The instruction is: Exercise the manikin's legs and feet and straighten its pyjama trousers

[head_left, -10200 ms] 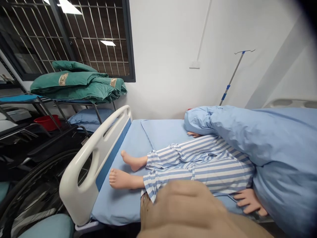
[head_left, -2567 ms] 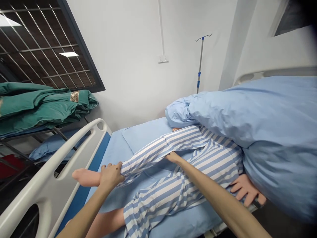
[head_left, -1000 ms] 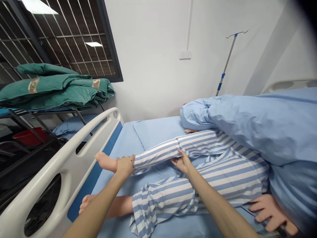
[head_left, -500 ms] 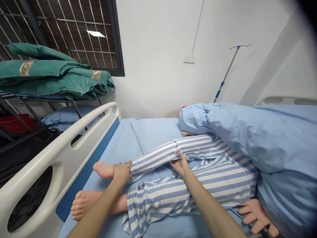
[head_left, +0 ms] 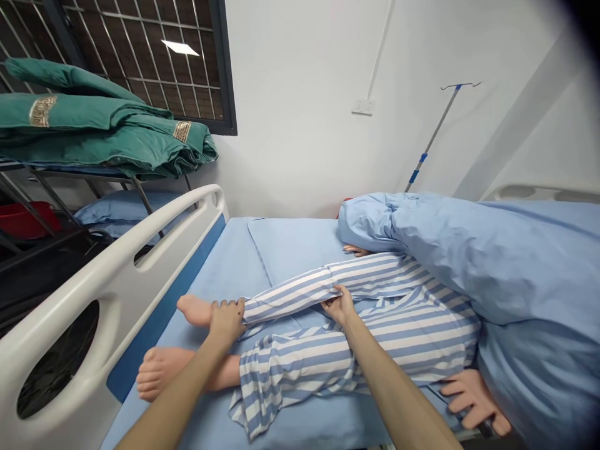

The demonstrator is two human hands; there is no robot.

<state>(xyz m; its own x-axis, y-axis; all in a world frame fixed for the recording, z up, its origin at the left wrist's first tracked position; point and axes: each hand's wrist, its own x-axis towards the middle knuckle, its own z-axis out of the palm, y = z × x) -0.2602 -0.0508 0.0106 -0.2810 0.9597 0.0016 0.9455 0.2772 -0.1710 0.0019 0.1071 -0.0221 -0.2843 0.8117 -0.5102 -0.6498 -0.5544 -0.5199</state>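
Note:
A manikin lies on the bed in blue-and-white striped trousers (head_left: 375, 350), its upper body covered by a light blue quilt (head_left: 469, 250). My left hand (head_left: 227, 322) is wrapped over the ankle of the far leg, just behind the bare far foot (head_left: 194, 310) and at the trouser hem. Under the knee of that same leg, my right hand (head_left: 340, 306) grips from below, with the thumb against the cloth and the other fingers partly hidden. The near leg lies on the sheet, its bare foot (head_left: 162, 374) pointing towards the footboard. One manikin hand (head_left: 475, 397) shows at the lower right.
The white footboard (head_left: 105, 262) stands at the left end of the bed. Behind it, green folded bedding (head_left: 107, 134) lies on another metal-framed bed, near a red basin (head_left: 28, 219). An IV pole (head_left: 429, 140) rises by the far wall.
The whole view has shifted slightly, so the bed's foot end appears a little higher. Both hands keep their hold on the far leg, with hardly any visible movement.

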